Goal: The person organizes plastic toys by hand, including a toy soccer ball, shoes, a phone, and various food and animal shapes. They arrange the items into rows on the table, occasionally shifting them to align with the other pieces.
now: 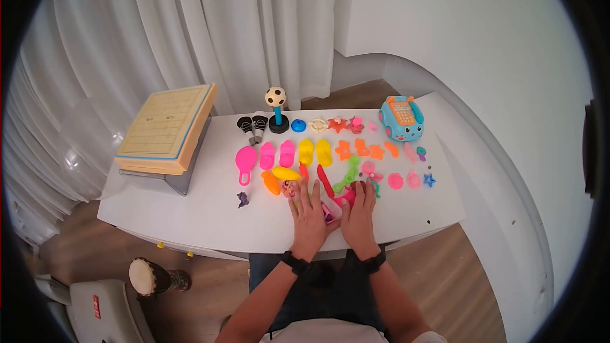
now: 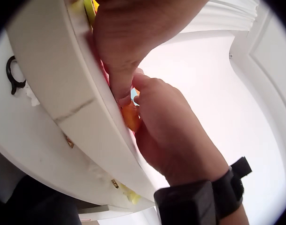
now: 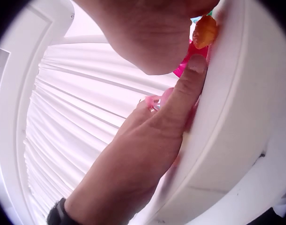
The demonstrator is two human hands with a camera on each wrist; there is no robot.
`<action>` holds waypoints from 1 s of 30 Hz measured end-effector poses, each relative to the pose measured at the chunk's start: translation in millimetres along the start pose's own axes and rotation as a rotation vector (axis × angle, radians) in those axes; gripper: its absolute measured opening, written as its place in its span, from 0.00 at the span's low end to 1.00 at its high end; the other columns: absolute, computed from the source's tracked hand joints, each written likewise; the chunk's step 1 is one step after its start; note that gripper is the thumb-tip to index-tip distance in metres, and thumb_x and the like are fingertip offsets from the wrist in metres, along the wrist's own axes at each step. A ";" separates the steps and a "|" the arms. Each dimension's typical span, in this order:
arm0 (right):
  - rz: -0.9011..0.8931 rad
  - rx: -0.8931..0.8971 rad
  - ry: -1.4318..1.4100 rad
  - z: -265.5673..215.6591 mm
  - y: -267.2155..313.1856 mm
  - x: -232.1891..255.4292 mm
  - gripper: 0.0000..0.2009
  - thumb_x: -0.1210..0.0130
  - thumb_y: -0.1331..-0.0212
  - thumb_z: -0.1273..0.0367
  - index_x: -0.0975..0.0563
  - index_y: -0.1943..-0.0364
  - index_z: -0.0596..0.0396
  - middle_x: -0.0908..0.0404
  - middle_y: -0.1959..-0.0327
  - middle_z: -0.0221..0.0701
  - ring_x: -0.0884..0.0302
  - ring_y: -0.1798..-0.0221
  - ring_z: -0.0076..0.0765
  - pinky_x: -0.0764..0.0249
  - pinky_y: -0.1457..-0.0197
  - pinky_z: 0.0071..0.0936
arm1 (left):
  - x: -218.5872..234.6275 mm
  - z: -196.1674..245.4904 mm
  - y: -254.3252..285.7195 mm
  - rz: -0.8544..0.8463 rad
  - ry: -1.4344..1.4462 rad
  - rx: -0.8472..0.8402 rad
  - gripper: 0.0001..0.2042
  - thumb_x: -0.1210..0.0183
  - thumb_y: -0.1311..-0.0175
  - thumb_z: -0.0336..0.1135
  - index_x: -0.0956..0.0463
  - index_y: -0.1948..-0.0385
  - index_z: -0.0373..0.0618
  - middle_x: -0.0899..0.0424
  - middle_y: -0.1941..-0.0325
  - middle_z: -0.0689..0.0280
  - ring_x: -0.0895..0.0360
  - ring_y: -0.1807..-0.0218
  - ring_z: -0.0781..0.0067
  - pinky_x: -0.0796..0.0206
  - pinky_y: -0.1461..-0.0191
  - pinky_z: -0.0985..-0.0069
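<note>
My left hand (image 1: 309,219) lies palm down on a cluster of small toys near the table's front edge, fingers spread and fairly straight. Beside it my right hand (image 1: 359,219) reaches over a hot pink toy (image 1: 345,199), its fingers pointing away from me. A pink-and-purple piece (image 1: 328,214) shows in the gap between the hands. In the right wrist view, the left thumb stretches toward an orange translucent piece (image 3: 205,32) and a hot pink one. The palms hide much of the cluster. Red strips (image 1: 325,181) and a green toy (image 1: 347,174) lie just past the fingertips.
Rows of toys stand behind: pink shoes (image 1: 287,154), yellow shoes (image 1: 324,152), orange pieces (image 1: 362,147) and a pink hand mirror (image 1: 246,160). A toy telephone (image 1: 401,119) is at back right, a football on a stand (image 1: 276,96) at the back, a large board box (image 1: 166,128) at left.
</note>
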State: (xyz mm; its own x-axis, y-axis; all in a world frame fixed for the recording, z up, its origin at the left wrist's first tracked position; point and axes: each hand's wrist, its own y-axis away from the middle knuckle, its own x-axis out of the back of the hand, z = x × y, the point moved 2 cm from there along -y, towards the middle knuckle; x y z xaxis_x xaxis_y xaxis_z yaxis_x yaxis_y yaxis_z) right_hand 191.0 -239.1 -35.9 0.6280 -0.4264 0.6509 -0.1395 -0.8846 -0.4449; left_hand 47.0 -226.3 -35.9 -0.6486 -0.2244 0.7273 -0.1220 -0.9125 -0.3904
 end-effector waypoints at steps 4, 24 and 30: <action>0.047 0.070 -0.021 3.4 -14.5 24.7 0.29 0.44 0.26 0.72 0.38 0.24 0.67 0.49 0.18 0.64 0.54 0.16 0.78 0.50 0.15 0.66 | 20.3 7.2 5.8 -0.013 -0.001 -0.032 0.58 0.17 0.51 0.52 0.44 0.20 0.40 0.52 0.13 0.40 0.58 0.12 0.29 0.60 0.16 0.28; -0.059 -0.051 -0.008 102.4 -54.4 13.6 0.28 0.52 0.18 0.60 0.35 0.25 0.67 0.37 0.21 0.59 0.45 0.16 0.69 0.47 0.14 0.54 | 39.3 -49.0 1.6 0.036 -0.056 0.036 0.71 0.15 0.65 0.66 0.48 0.19 0.40 0.42 0.20 0.38 0.44 0.18 0.31 0.49 0.19 0.37; -0.051 -0.034 -0.241 45.2 -50.1 19.9 0.25 0.49 0.20 0.62 0.31 0.27 0.63 0.35 0.22 0.59 0.45 0.17 0.72 0.46 0.14 0.57 | 11.9 -12.8 -6.4 0.012 0.049 0.046 0.65 0.13 0.59 0.54 0.48 0.18 0.43 0.47 0.17 0.36 0.49 0.15 0.30 0.49 0.17 0.40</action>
State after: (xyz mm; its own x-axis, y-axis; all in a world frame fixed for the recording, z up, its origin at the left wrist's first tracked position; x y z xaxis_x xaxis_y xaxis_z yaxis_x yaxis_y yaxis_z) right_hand 245.1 -194.8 -28.4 0.7990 -0.3269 0.5046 -0.1259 -0.9116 -0.3913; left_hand 30.5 -218.8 -32.0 -0.6858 -0.2192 0.6940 -0.0802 -0.9250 -0.3715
